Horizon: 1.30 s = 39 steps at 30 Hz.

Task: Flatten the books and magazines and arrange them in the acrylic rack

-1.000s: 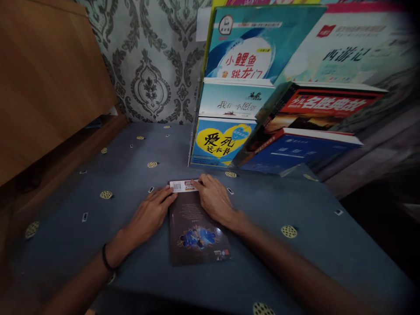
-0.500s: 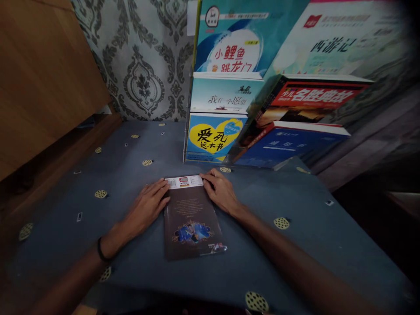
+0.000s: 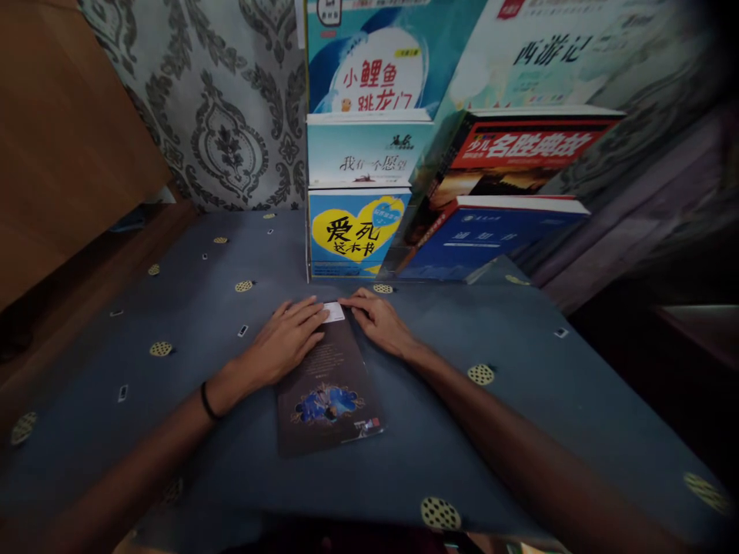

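Note:
A dark brown book [image 3: 332, 377] lies flat on the cloth-covered table, a blue picture in a gold frame on its lower half and a white strip along its far edge. Over the upper left of that cover my left hand [image 3: 293, 335] rests flat, fingers stretched to the right across most of the white strip. My right hand [image 3: 378, 319] is beside the far right corner, its index finger reaching to the book's edge while the other fingers are loosely bent. A dark band [image 3: 208, 402] circles my left wrist.
Behind the book, a tiered display stand holds several books, among them a yellow-heart book [image 3: 358, 235], a blue book [image 3: 490, 242] and a red-and-black book [image 3: 513, 154]. A wooden cabinet [image 3: 69, 138] stands left. The grey-blue tablecloth [image 3: 190, 300] bears yellow dotted prints.
My left hand has slid rightward from the book's left edge onto its cover, hiding most of the white strip. My right hand stays at the far corner. The whole view has shifted slightly.

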Available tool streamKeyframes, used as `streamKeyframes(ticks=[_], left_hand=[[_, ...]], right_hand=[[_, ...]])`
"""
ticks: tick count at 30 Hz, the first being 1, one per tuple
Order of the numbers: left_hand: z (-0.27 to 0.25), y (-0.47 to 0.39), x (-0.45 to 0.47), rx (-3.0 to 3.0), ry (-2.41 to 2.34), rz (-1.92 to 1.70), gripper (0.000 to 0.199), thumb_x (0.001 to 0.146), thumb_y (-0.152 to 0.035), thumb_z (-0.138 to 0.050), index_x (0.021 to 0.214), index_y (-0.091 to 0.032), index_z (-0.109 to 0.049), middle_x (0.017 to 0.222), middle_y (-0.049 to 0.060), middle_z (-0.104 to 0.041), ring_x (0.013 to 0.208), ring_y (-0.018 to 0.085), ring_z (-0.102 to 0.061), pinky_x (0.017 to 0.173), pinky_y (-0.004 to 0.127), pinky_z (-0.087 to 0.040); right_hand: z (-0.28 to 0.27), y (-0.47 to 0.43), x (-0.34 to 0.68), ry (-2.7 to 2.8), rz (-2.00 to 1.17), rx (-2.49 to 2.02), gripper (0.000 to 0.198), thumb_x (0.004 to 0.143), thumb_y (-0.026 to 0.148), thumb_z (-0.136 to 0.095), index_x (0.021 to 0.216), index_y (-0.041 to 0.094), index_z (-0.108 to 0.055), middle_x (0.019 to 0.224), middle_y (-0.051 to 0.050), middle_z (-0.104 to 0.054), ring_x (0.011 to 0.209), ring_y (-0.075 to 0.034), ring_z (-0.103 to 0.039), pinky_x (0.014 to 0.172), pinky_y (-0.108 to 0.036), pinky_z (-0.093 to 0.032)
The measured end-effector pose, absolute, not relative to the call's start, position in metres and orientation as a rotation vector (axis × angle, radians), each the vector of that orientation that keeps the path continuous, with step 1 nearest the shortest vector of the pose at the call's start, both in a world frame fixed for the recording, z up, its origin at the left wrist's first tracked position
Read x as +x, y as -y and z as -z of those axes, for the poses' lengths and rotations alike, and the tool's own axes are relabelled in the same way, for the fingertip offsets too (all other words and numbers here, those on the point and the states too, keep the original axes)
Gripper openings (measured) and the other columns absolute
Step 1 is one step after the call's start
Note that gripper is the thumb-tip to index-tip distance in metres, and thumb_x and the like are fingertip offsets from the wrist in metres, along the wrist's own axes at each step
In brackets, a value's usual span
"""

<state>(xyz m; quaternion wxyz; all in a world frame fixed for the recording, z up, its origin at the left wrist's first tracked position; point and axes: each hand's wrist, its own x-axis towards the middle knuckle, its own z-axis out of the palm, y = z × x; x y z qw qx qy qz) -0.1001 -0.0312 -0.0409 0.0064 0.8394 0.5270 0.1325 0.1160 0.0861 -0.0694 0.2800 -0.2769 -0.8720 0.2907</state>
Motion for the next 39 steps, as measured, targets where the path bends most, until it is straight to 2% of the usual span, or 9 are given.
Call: streamKeyframes(ticks=[7, 12, 16, 22, 31, 39], left_hand=[[0.040, 0.006, -0.080, 2.693, -1.543, -0.392, 0.040, 0.108, -0.033, -0.033, 0.138, -0.017, -0.055, 0.140, 0.012, -0.062, 0.129, 0.024, -0.058, 0.109, 0.044, -0.044], [0.042, 0.004, -0.077, 2.689, -1.570, -0.390, 0.039, 0.108, -0.034, -0.035, 0.136, -0.018, -0.057, 0.136, 0.011, -0.064, 0.123, 0.025, -0.061, 0.105, 0.045, -0.047], [0.044, 0.005, -0.079, 2.664, -1.553, -0.409, 0.042, 0.108, -0.036, -0.034, 0.137, -0.017, -0.057, 0.139, 0.012, -0.062, 0.128, 0.026, -0.058, 0.110, 0.047, -0.044], [0.041, 0.014, -0.086, 2.557, -1.386, -0.379, 0.045, 0.109, -0.040, -0.028, 0.144, -0.025, -0.053, 0.153, 0.006, -0.051, 0.146, 0.019, -0.042, 0.124, 0.050, -0.027], [0.038, 0.018, -0.079, 2.661, -1.411, -0.322, 0.044, 0.109, -0.038, -0.032, 0.141, -0.020, -0.056, 0.150, 0.010, -0.055, 0.144, 0.023, -0.045, 0.122, 0.050, -0.031], [0.032, 0.025, -0.078, 2.631, -1.241, -0.269, 0.044, 0.109, -0.039, -0.030, 0.141, -0.025, -0.057, 0.153, 0.004, -0.052, 0.147, 0.022, -0.041, 0.123, 0.051, -0.026]], right_hand=[[0.076, -0.091, 0.118, 2.298, -0.813, -0.680, 0.047, 0.089, 0.003, -0.043, 0.119, 0.022, -0.074, 0.095, -0.006, -0.063, 0.090, -0.019, -0.060, 0.083, -0.033, -0.048], [0.079, -0.092, 0.118, 2.297, -0.823, -0.698, 0.047, 0.089, 0.003, -0.043, 0.120, 0.022, -0.074, 0.097, -0.006, -0.064, 0.092, -0.019, -0.060, 0.084, -0.034, -0.048], [0.079, -0.092, 0.117, 2.285, -0.818, -0.681, 0.048, 0.088, 0.003, -0.043, 0.120, 0.022, -0.074, 0.097, -0.006, -0.064, 0.092, -0.019, -0.060, 0.083, -0.033, -0.049], [0.075, -0.090, 0.117, 2.292, -0.808, -0.686, 0.048, 0.087, 0.002, -0.042, 0.117, 0.020, -0.075, 0.097, -0.007, -0.063, 0.091, -0.020, -0.060, 0.085, -0.034, -0.048], [0.075, -0.088, 0.117, 2.321, -0.769, -0.713, 0.049, 0.086, 0.000, -0.042, 0.117, 0.020, -0.075, 0.096, -0.005, -0.063, 0.090, -0.019, -0.059, 0.084, -0.031, -0.047], [0.073, -0.088, 0.116, 2.327, -0.781, -0.738, 0.050, 0.085, 0.002, -0.041, 0.117, 0.019, -0.075, 0.100, -0.008, -0.064, 0.094, -0.022, -0.061, 0.086, -0.034, -0.048]])
